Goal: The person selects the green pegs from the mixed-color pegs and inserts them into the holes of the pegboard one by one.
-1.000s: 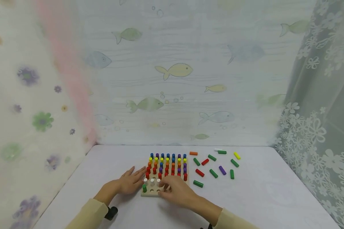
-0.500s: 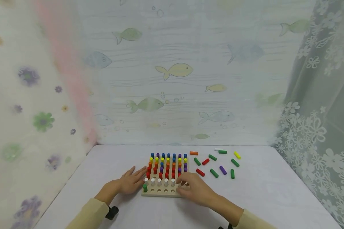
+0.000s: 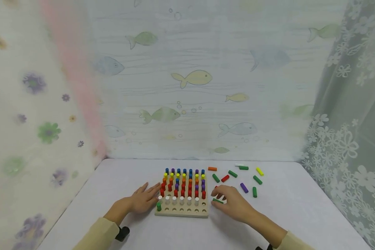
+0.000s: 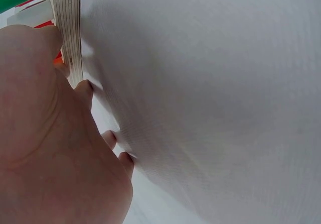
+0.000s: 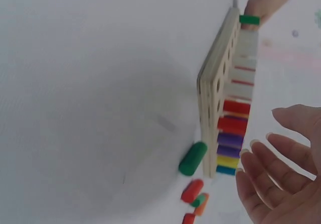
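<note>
A wooden pegboard (image 3: 181, 214) stands on the table with rows of colored pegs upright in it. One green peg (image 3: 158, 207) is at its front left corner, and a row of white pegs (image 3: 182, 200) runs behind the front holes. My left hand (image 3: 141, 201) lies flat on the table, its thumb side against the board's left edge. To the right of the board my right hand (image 3: 232, 203) hovers over a loose green peg (image 5: 193, 158), thumb and fingers apart around it in the head view. The right wrist view shows that hand's fingers (image 5: 278, 179) spread, with nothing between them.
Several loose pegs lie scattered right of the board, among them an orange one (image 3: 212, 169), a purple one (image 3: 244, 188) and a yellow one (image 3: 260, 171). A fish-patterned curtain (image 3: 187, 104) hangs behind the table.
My right hand has moved right, from over the white pegs and off the board to the loose green peg beside it. The left hand has stayed in place.
</note>
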`<state>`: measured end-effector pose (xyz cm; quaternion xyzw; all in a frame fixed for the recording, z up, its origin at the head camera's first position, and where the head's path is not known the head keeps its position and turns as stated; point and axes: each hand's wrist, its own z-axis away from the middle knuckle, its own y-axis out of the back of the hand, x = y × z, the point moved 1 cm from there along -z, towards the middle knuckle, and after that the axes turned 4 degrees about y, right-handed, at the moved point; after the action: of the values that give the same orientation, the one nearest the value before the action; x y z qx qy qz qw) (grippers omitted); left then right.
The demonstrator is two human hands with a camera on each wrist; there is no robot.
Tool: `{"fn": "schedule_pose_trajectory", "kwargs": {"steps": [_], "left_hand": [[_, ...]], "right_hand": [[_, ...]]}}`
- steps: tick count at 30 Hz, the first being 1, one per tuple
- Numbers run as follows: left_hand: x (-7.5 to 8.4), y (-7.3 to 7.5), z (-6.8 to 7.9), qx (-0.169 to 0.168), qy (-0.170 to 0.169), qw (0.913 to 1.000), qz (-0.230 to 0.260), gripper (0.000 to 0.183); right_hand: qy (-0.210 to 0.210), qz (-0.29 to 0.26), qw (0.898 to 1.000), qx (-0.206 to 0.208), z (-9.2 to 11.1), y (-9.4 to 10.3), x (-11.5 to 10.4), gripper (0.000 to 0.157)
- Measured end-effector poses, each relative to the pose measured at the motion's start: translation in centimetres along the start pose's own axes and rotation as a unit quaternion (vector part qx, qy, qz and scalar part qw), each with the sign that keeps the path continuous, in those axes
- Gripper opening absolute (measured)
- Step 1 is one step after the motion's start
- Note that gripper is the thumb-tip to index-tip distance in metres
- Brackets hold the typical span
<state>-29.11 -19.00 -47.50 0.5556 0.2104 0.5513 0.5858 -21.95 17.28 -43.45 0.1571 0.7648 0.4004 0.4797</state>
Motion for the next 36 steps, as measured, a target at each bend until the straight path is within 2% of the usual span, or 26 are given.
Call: {"fn": "schedule_pose_trajectory", "kwargs": {"steps": [6,12,18,26,36], "left_hand": [[-1.3,-1.0,-1.1,0.011,0.011,0.9999,-0.007,0.067],[-1.8,-1.3,-1.6,0.015,0.009,0.9998,-0.011,0.067],[-1.8,-1.3,-1.6,0.015,-0.001,0.9999,-0.007,0.066],[-1.9,-1.6,-1.8,0.020,0.013,0.9996,-0.011,0.067],[-1.4,-1.3,-1.3,0.021,0.008,0.9997,-0.011,0.065]], "right_hand": [[-0.012,0.014,1.000,0.019,0.7,1.3,1.4,0.020],[-0.034,0.020,0.999,0.035,1.3,2.5,2.7,0.022],[-0.047,0.032,0.998,0.037,1.8,3.4,4.0,0.026],[-0.079,0.055,0.993,0.063,2.4,4.7,5.6,0.033],[-0.079,0.081,0.989,0.094,2.8,6.6,7.2,0.038]]}}
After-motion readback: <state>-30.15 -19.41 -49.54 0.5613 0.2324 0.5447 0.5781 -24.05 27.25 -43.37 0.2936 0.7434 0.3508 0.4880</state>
